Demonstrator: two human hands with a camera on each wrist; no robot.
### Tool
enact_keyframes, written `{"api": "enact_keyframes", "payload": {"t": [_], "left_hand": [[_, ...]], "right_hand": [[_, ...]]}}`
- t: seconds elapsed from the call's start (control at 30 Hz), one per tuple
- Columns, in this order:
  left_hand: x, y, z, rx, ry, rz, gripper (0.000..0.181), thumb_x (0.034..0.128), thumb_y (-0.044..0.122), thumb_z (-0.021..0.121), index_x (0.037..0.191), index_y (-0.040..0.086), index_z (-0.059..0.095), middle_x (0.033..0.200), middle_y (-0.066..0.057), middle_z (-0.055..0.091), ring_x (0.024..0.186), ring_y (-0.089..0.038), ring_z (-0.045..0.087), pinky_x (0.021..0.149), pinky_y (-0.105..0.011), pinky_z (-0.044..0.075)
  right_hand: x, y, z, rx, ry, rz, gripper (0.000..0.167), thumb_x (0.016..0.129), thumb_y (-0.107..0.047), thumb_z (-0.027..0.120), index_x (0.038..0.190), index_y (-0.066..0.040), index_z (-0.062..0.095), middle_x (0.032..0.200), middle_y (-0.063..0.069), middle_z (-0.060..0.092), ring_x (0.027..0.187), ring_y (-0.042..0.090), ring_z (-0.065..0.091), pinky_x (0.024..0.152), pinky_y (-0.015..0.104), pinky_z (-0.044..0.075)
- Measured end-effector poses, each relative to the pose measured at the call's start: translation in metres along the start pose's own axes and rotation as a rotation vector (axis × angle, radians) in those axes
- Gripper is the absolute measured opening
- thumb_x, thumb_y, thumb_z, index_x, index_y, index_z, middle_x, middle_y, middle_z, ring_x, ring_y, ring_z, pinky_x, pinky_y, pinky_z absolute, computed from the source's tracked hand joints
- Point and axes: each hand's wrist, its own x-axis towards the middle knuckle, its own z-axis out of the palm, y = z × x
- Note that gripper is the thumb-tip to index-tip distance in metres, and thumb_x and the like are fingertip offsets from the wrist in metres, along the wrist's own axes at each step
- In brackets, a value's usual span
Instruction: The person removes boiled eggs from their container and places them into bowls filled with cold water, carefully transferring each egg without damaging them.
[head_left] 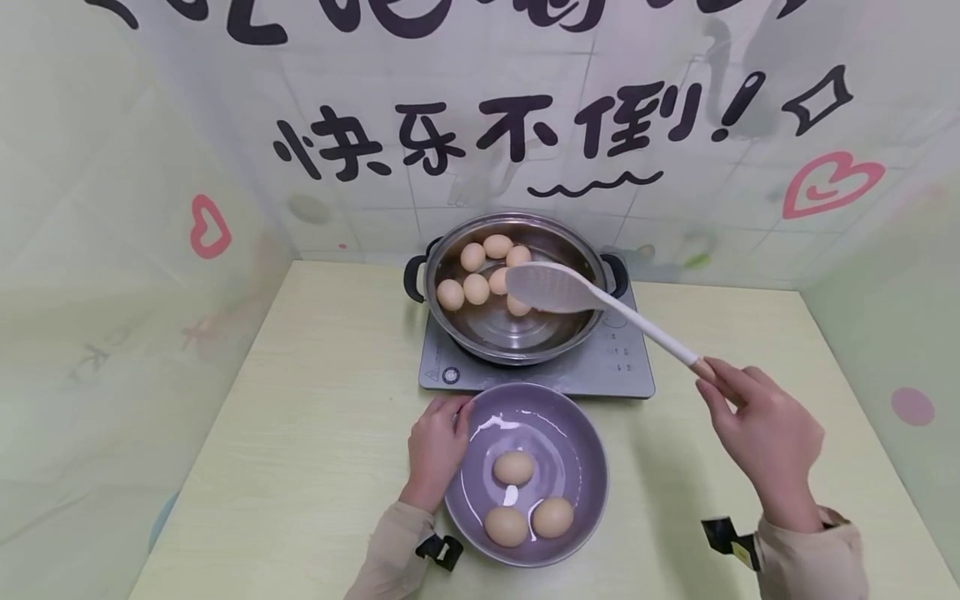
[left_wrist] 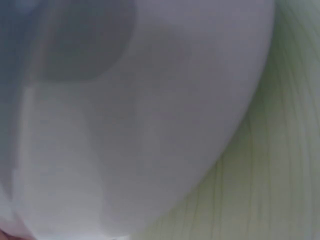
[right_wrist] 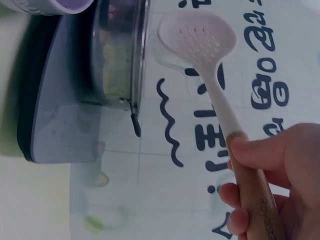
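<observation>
My right hand (head_left: 765, 425) grips a slotted spoon (head_left: 555, 289) by its wooden handle (right_wrist: 252, 195). The spoon's pale, perforated head is above the pot, covering part of the eggs below; no egg shows on it in the right wrist view. Several brown eggs (head_left: 451, 295) sit in the wide steel pot (head_left: 468, 327), mostly toward its back and left. At the near side, my left hand (head_left: 437, 450) holds the left rim of a purple bowl (head_left: 581, 442). Three eggs (head_left: 513, 468) lie in this bowl. The bowl's pale outer wall (left_wrist: 165, 125) fills most of the left wrist view.
Under the pot is a flat grey induction cooker (head_left: 442, 367), just behind the bowl. The pot's black side handles (head_left: 415, 279) stick out left and right. A printed sheet (head_left: 525, 183) walls off the back and sides of the light wooden table (head_left: 315, 400).
</observation>
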Motion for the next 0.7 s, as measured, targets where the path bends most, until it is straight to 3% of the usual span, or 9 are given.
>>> {"api": "enact_keyframes", "payload": {"t": [0.17,0.43,0.7], "left_hand": [[0.000,0.000,0.000,-0.006,0.002,0.002,0.012,0.0843,0.016,0.064,0.088,0.007,0.070,0.079,-0.005,0.063,0.065,-0.023,0.063,0.051,-0.038,0.048],[0.000,0.001,0.000,-0.008,0.002,0.003,0.011,0.0841,0.016,0.064,0.087,0.008,0.070,0.078,-0.004,0.062,0.064,-0.023,0.063,0.051,-0.038,0.048],[0.000,0.000,0.000,-0.009,-0.001,0.003,0.011,0.0839,0.016,0.064,0.088,0.007,0.070,0.079,-0.005,0.063,0.065,-0.023,0.063,0.051,-0.038,0.048]], "right_hand": [[0.010,-0.008,0.022,-0.024,0.058,0.038,0.023,0.076,-0.014,0.072,0.099,-0.015,0.071,0.068,0.004,0.060,0.039,0.016,0.037,0.037,0.029,0.017],[0.017,-0.015,0.044,-0.001,0.104,0.038,0.020,0.078,-0.013,0.070,0.098,-0.015,0.072,0.069,0.009,0.056,0.053,0.023,0.046,0.053,0.044,0.031],[0.020,-0.021,0.055,-0.028,0.162,-0.019,0.017,0.079,-0.012,0.068,0.096,-0.015,0.072,0.070,0.010,0.055,0.056,0.027,0.049,0.058,0.048,0.033]]}}
